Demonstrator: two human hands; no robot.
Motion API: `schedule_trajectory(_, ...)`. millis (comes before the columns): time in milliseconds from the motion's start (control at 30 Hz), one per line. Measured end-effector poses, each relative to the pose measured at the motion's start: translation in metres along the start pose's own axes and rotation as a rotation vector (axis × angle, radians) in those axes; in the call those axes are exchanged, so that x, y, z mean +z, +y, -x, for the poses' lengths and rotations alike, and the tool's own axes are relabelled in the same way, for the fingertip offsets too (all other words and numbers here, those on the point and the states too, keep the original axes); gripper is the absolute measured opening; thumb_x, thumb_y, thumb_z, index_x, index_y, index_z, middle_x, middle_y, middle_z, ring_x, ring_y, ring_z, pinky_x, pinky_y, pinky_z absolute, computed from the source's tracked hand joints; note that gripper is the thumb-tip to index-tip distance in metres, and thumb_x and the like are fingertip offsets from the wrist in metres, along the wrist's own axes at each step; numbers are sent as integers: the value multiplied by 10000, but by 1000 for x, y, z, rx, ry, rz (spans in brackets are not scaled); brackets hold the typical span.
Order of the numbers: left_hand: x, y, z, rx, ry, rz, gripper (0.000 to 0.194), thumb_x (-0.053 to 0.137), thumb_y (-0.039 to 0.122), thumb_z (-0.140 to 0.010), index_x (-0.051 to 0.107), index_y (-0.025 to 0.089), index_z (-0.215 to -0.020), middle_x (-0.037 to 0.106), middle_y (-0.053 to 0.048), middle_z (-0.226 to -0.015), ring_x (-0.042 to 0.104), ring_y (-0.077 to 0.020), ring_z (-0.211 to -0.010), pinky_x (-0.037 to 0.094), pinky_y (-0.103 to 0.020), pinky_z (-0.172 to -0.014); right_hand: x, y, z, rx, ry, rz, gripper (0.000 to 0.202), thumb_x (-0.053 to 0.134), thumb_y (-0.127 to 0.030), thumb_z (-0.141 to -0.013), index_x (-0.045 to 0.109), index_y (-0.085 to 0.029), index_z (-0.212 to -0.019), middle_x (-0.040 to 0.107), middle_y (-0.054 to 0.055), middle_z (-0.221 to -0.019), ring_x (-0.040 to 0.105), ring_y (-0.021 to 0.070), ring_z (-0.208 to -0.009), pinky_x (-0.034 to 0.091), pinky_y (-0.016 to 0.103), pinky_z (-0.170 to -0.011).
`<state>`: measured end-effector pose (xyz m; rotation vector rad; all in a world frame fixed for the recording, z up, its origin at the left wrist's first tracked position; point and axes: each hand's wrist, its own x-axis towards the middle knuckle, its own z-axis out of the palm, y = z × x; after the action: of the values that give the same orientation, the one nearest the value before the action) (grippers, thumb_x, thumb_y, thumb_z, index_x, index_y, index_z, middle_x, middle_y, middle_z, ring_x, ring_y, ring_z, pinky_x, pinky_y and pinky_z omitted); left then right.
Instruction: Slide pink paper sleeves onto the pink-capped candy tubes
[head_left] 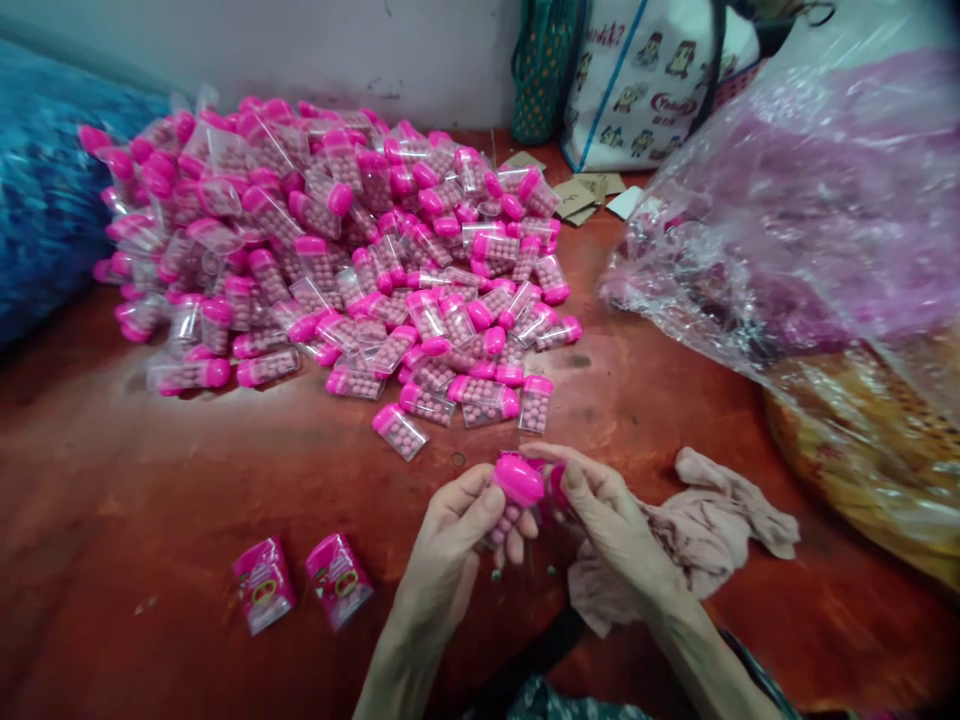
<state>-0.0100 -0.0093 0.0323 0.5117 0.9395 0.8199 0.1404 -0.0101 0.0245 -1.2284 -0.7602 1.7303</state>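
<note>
My left hand (pixel 461 520) holds a small clear container with a bright pink cap (pixel 519 480), pink balls showing inside it. Close beside it, my right hand (pixel 604 500) pinches a dark pink piece (pixel 556 485), partly hidden by the fingers; it looks like a printed sleeve. Beyond the hands lies a large heap of similar pink-capped containers (pixel 315 250). To the left of my hands, two printed pink packets (pixel 265 585) lie side by side on the red-brown surface (pixel 180 470).
A crumpled beige cloth (pixel 701 525) lies by my right forearm. At right is a large clear plastic bag (pixel 810 220) with pink contents, above a yellow one (pixel 862 440). Blue plastic (pixel 60 190) bulges at left. Cardboard pieces (pixel 581 195) and a white printed bag (pixel 645 90) stand behind.
</note>
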Motion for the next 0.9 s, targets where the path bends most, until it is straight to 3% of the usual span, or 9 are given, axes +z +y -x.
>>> schedule_trajectory(100, -5, -3, 3, 73, 44, -23, 177, 589, 293, -781, 633, 145, -867, 645, -56, -735, 566, -124, -611, 401, -209, -542, -3, 5, 3, -59, 45, -37, 302, 425, -419, -910, 601, -207, -1035, 526, -27, -651, 428, 89, -539, 356, 204, -506)
schedule_trajectory(167, -9, -7, 5, 110, 120, -89, 179, 610, 290, -766, 647, 164, -888, 633, -36, -754, 560, -128, -664, 416, -222, -609, -4, 7, 6, -68, 70, -78, 221, 475, -372, -898, 610, -211, -963, 548, -26, -679, 463, 92, -580, 388, 201, -549)
schedule_trajectory(333, -25, -22, 7, 264, 432, -581, 148, 665, 281, -717, 674, 159, -800, 509, 22, -666, 467, -101, -623, 379, -204, -595, 0, 6, 12, -43, 104, -95, 128, 618, -304, -815, 653, -188, -854, 625, -11, -737, 531, 102, -653, 426, 197, -611)
schedule_trajectory(467, -37, -31, 4, 337, 598, -823, 317, 637, 327, -737, 632, 174, -1016, 578, -7, -736, 539, -159, -678, 439, -275, -646, 5, 8, 13, -72, 168, -50, 138, 655, -302, -775, 669, -166, -789, 630, -10, -699, 518, 97, -609, 426, 199, -584)
schedule_trajectory(600, -40, -28, 5, 674, 678, -1191, 302, 623, 274, -755, 626, 183, -1043, 620, -88, -999, 519, -256, -1003, 389, -414, -895, 11, 18, 11, -124, 194, 55, 163, 642, -313, -784, 643, -163, -723, 588, -24, -632, 480, 93, -566, 395, 200, -545)
schedule_trajectory(667, -35, -23, 9, 801, 644, -1221, 260, 623, 235, -754, 637, 186, -1010, 616, -88, -1019, 503, -259, -1034, 380, -419, -914, 14, 23, 11, -139, 186, 103, 206, 619, -325, -802, 614, -164, -674, 583, -19, -656, 481, 98, -584, 392, 207, -557)
schedule_trajectory(700, -30, -22, 11, 793, 582, -1175, 251, 609, 224, -766, 631, 188, -1013, 619, -82, -1004, 522, -248, -1002, 410, -397, -878, 15, 25, 11, -141, 183, 114, 223, 608, -331, -809, 604, -165, -660, 584, -16, -673, 488, 103, -597, 395, 211, -564)
schedule_trajectory(800, -9, -24, 15, 575, 337, -958, 200, 541, 232, -820, 607, 187, -1003, 626, -68, -946, 583, -203, -856, 479, -309, -723, 11, 23, 19, -161, 209, 143, 201, 606, -345, -805, 619, -176, -697, 586, -8, -702, 517, 129, -640, 409, 224, -579)
schedule_trajectory(900, 20, -46, 15, 374, 136, -969, 222, 504, 247, -842, 577, 170, -1037, 611, -72, -861, 584, -186, -740, 484, -294, -660, -7, 13, 35, -217, 434, 232, 192, 617, -376, -786, 658, -188, -791, 583, -9, -681, 505, 137, -612, 412, 236, -567)
